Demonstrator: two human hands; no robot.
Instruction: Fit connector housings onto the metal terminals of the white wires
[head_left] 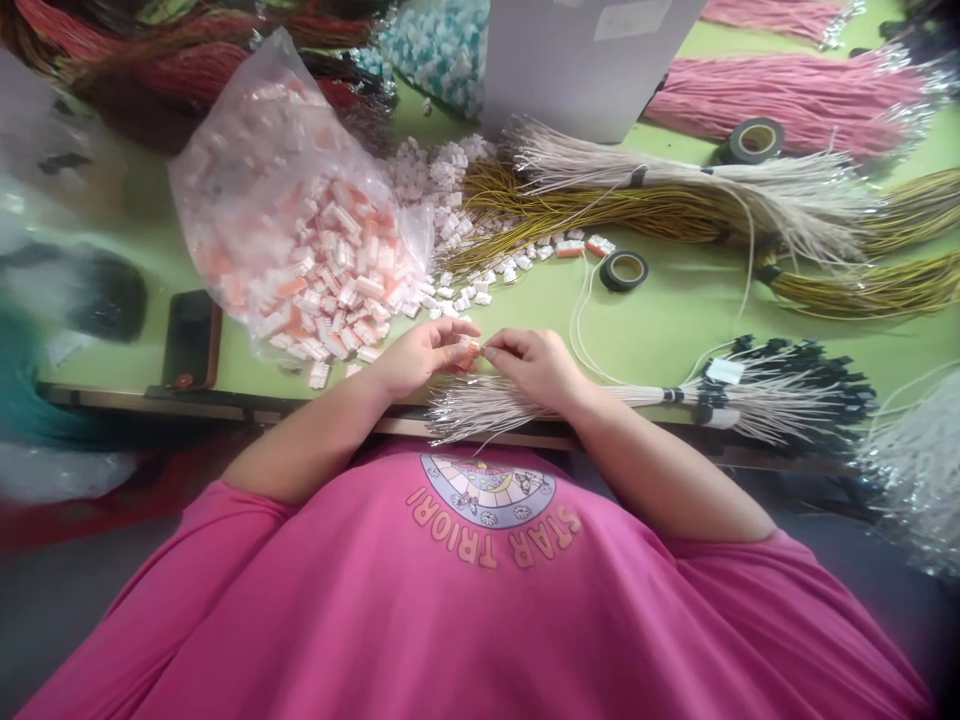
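Note:
My left hand (pixel 424 355) is closed in a pinch on a small orange and white connector (pixel 468 352) just above the near table edge. My right hand (pixel 531 362) is closed too, its fingertips pinching a thin white wire against that connector. Under both hands lies a bundle of white wires (pixel 600 398) with black ends, running to the right along the table edge. A clear plastic bag (pixel 296 205) full of orange and white connectors sits just left of my hands.
Loose white connectors (pixel 450 190) are scattered on the green table (pixel 660 310). Yellow wire bundles (pixel 600 210), pink wire bundles (pixel 787 95), two tape rolls (pixel 624 270), a white box (pixel 577 60) and a dark phone (pixel 191 338) lie around.

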